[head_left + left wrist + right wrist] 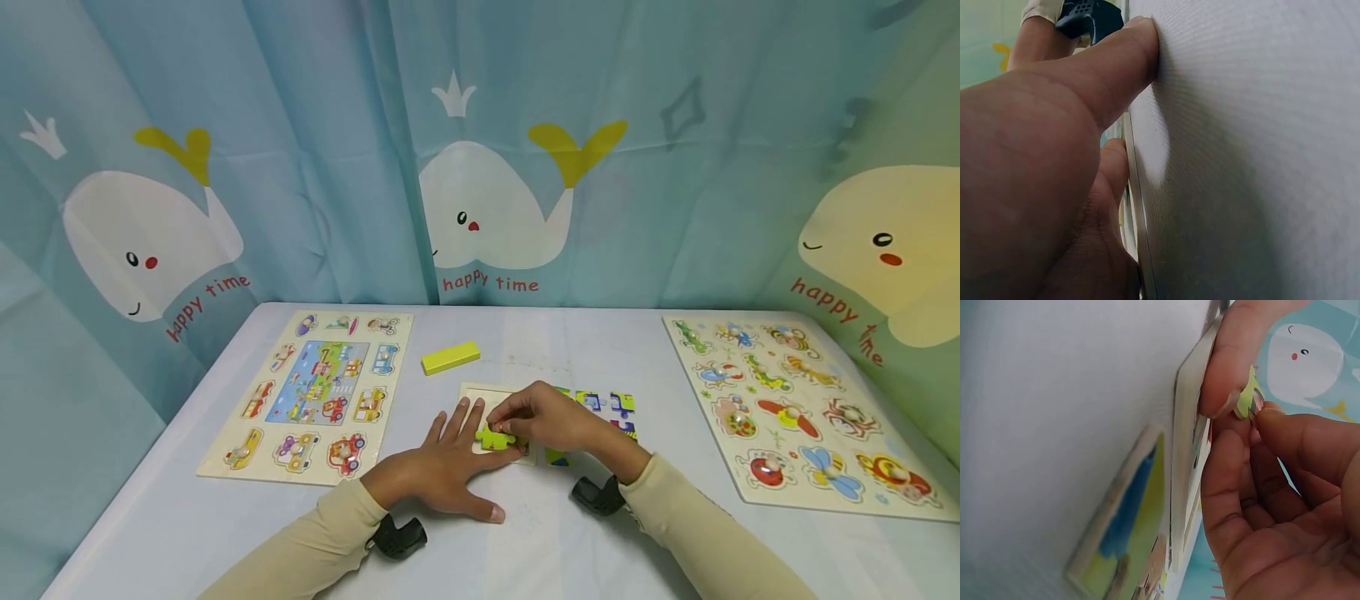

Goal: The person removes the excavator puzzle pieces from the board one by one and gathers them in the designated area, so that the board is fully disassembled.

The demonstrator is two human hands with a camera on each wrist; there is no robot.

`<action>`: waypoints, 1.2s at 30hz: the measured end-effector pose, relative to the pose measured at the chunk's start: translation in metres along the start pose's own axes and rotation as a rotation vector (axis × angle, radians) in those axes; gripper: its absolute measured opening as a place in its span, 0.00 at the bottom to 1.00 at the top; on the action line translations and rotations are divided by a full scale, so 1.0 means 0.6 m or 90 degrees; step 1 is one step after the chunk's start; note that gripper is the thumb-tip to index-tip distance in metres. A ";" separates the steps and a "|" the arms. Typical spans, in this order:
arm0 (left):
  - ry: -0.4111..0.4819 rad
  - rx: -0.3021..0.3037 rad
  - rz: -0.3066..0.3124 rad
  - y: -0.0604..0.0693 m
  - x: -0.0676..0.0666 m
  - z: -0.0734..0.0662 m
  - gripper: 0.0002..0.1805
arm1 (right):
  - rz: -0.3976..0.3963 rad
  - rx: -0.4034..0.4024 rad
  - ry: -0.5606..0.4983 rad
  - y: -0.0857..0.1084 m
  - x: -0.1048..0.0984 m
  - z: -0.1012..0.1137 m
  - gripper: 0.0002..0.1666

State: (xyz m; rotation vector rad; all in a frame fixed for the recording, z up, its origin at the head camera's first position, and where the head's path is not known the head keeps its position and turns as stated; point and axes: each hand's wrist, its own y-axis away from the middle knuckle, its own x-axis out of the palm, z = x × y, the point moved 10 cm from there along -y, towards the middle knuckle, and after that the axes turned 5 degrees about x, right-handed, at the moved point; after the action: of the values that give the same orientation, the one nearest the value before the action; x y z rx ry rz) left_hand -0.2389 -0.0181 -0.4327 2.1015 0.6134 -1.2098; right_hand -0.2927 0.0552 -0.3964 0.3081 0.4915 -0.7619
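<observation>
My left hand (442, 471) lies with fingers spread, its fingertips on a small pale puzzle tray (480, 388) and its thumb out on the table. A yellow-green jigsaw piece (492, 439) shows at the tray, between the two hands. My right hand (551, 418) pinches it with thumb and fingers; the right wrist view shows the piece (1247, 397) tilted up at the fingertips beside a left finger (1229, 356). Fingers hide much of the tray's inside. Just right of the tray lie several loose jigsaw pieces (622, 405), partly behind the right hand.
A yellow block (450, 358) lies behind the tray. A vehicle peg-puzzle board (251, 461) is at the left, an insect peg-puzzle board (757, 490) at the right. A blue whale-print curtain (337, 167) stands behind the white table (540, 550).
</observation>
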 end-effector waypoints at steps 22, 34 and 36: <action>-0.004 0.004 0.003 0.000 0.001 -0.001 0.43 | -0.018 -0.013 -0.004 0.007 -0.022 0.002 0.12; 0.012 -0.001 0.005 0.001 0.000 -0.001 0.43 | -0.028 0.014 0.025 0.028 -0.048 -0.015 0.11; 0.012 -0.001 0.004 0.001 0.000 -0.001 0.43 | -0.031 0.011 0.024 0.033 -0.053 -0.017 0.11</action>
State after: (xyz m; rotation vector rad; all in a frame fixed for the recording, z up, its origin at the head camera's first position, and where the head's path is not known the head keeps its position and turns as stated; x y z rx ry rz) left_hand -0.2381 -0.0179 -0.4327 2.1151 0.6153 -1.1864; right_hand -0.3014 0.0918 -0.3863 0.3283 0.5300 -0.8086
